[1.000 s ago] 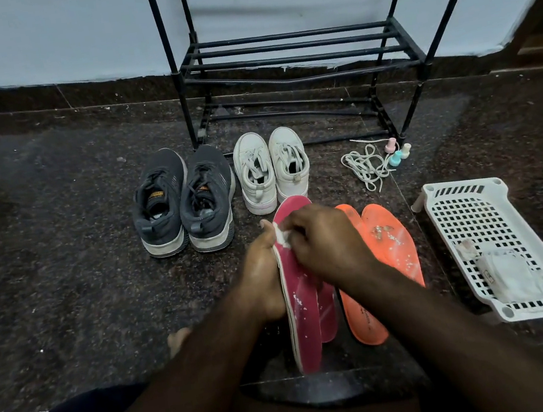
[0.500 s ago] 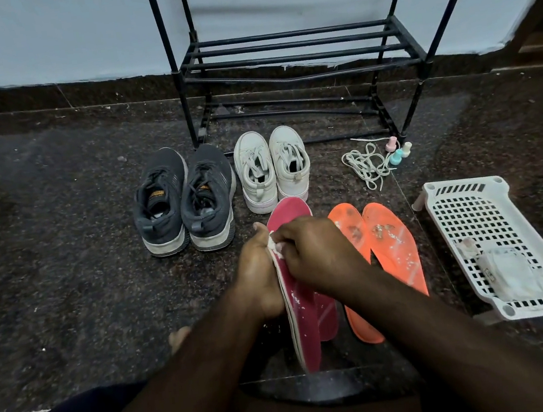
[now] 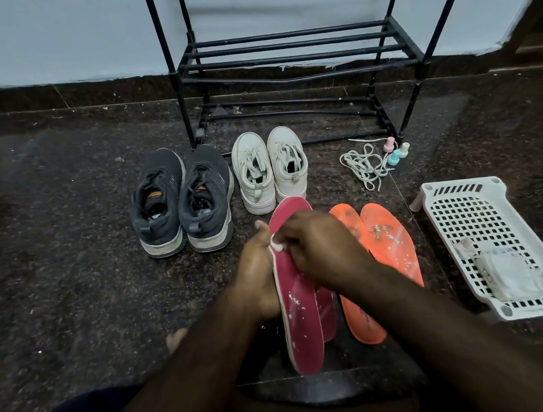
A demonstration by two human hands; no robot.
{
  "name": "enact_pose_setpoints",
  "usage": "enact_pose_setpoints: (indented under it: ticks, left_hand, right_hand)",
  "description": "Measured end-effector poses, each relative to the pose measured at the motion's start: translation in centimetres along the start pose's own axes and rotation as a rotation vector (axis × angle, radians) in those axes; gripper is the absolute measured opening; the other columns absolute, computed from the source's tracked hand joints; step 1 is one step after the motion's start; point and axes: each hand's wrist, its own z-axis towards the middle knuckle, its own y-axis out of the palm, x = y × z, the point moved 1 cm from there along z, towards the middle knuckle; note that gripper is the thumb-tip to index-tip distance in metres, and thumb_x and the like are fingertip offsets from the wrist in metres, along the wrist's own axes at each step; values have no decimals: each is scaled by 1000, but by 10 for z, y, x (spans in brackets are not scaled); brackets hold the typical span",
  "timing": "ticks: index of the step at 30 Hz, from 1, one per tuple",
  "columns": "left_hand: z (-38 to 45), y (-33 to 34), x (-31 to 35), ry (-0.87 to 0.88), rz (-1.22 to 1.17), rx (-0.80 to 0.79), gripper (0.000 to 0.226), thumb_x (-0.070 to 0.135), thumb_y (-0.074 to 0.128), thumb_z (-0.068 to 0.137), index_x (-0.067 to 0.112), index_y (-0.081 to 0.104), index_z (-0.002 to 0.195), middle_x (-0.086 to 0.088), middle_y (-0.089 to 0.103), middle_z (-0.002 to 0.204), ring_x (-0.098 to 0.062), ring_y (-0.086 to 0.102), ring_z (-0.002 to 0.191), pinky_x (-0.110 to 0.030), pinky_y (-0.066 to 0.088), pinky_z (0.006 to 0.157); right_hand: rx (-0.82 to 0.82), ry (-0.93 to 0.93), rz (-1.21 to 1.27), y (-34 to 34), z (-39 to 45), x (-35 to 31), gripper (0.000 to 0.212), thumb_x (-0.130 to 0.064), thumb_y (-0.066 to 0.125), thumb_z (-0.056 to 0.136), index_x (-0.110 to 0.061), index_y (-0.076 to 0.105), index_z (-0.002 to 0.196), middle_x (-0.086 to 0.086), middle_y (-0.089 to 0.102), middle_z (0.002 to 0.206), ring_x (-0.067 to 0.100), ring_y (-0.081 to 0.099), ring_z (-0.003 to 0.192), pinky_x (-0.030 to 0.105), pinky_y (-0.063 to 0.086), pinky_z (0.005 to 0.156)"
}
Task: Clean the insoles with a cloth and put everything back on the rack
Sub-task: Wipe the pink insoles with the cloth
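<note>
A: What are the hands doing?

B: The left hand [image 3: 258,276] grips a pink insole [image 3: 300,319] by its left edge, holding it up on its side. The right hand [image 3: 321,251] is curled over the insole's upper part, pinching a white cloth [image 3: 277,245] against it.

A: And the other insoles?

B: A second pink one [image 3: 326,316] lies on the floor just behind the held one. Two orange insoles [image 3: 389,245] lie right of it, flecked white.

A: The shoes?

B: Grey pair [image 3: 181,200] far left, white pair [image 3: 270,168] beside it, both in front of the black rack [image 3: 292,61].

A: Anything else?

B: Loose laces [image 3: 363,166] and three small bottles [image 3: 396,151] by the rack's right leg; a white basket [image 3: 464,211] on the right.
</note>
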Motion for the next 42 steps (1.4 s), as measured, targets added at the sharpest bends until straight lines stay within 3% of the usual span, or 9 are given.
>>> enact_pose_setpoints:
  ticks: [3,8,12,14,21,25,30,35,42]
  left_hand:
    - [1,-2,1,-18,-21,13,79,71,31,93,5,70,109,-22,69,105,-35,69,96,-44,47,92]
    - [-2,1,2,-28,32,-41,77,70,29,95,10,78,101,-15,71,100,-30,67,88,-40,54,76]
    - [-8,1,11,17,92,-70,52,49,44,100,7,68,120,-16,71,108,-30,67,94,-45,55,85]
    - [-10,1,10,31,116,-82,43,37,47,100,4,73,107,-15,72,94,-27,70,82,-40,58,80]
    - [-3,0,-5,28,115,-14,56,58,39,98,13,71,104,-13,73,91,-27,70,79,-44,55,75]
    - [-2,0,-5,38,149,-16,69,65,33,96,12,78,93,-12,68,81,-25,64,66,-33,55,55]
    - [-4,4,-3,23,34,-36,71,65,30,98,7,65,118,-20,70,112,-34,70,94,-48,58,80]
    - [-13,8,7,78,2,-51,69,59,26,102,3,63,113,-21,74,92,-31,75,77,-45,62,65]
    - [-13,5,11,79,-66,-16,74,62,30,99,-3,65,107,-24,73,91,-34,75,79,-46,61,67]
  right_hand:
    - [-77,-91,-75,0,2,1,19,-12,56,69,-14,72,80,4,67,80,26,62,76,39,50,70]
    - [74,3,-93,-16,5,17,23,-14,52,74,-14,71,86,3,64,88,27,62,82,38,50,68]
    - [100,38,-3,-22,6,22,27,-2,55,75,-12,74,91,5,65,95,23,63,90,30,49,78]
    - [94,83,10,-23,6,24,21,-6,60,79,-11,74,94,4,66,100,20,62,94,23,43,82]
    - [61,71,61,-13,4,5,20,-5,62,75,-16,67,91,-2,68,88,16,60,86,26,40,72]
    - [70,146,93,-23,5,11,21,-2,60,79,-15,72,91,-6,66,85,12,60,76,20,42,68]
    - [-79,150,52,-20,1,2,23,-8,60,82,-20,74,95,-3,73,90,16,67,84,25,47,75]
    - [-29,119,-26,-21,3,5,19,-8,60,85,-14,74,97,5,67,97,22,61,94,33,46,82]
    - [-106,110,-3,-11,-2,-8,22,-10,61,82,-19,75,98,2,70,97,20,62,95,33,47,86]
